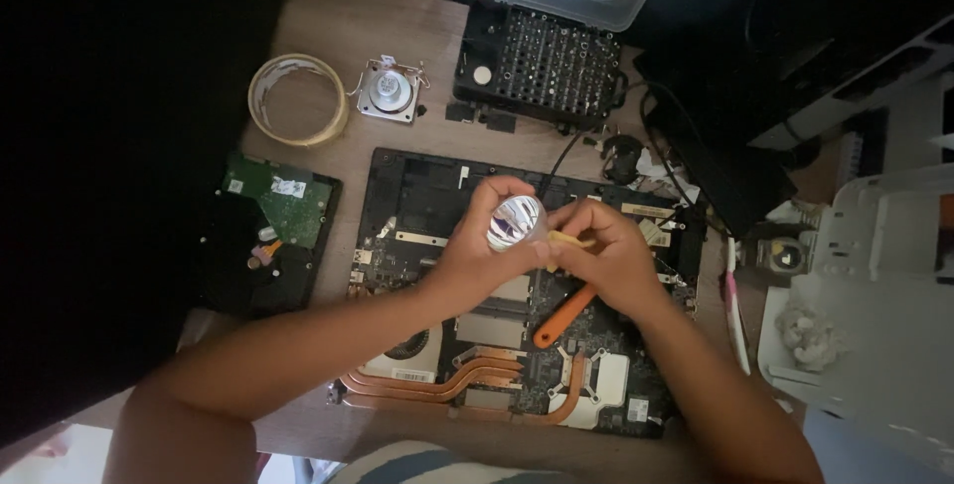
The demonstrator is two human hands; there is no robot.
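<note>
Head view showed a small shiny reflector bulb (516, 223), cup-shaped with a mirrored, faceted inside, held up in the left hand (487, 250) above the middle of an opened laptop (397, 201). The left hand was closed around the bulb's back and rim, its open mouth tilted up toward the camera. The right hand (608, 255) sat just beside it, touching or nearly touching the bulb's right edge, and was pinched shut on a thin yellow stick-like tool (571, 240) whose tip pointed left toward the bulb. So the bulb lay to the left of the right hand, and the tool's long axis ran roughly level, left to right.

Under the hands an orange-handled tool (563, 316) rested slantwise on the laptop's board, near the copper heat pipes (437, 382). On the wooden table (328, 17), to the left lay a bare hard drive (268, 241), with a roll of tape (298, 98) and a small speaker (389, 89) behind it. A black screwdriver bit case (542, 69) stood behind the laptop.
</note>
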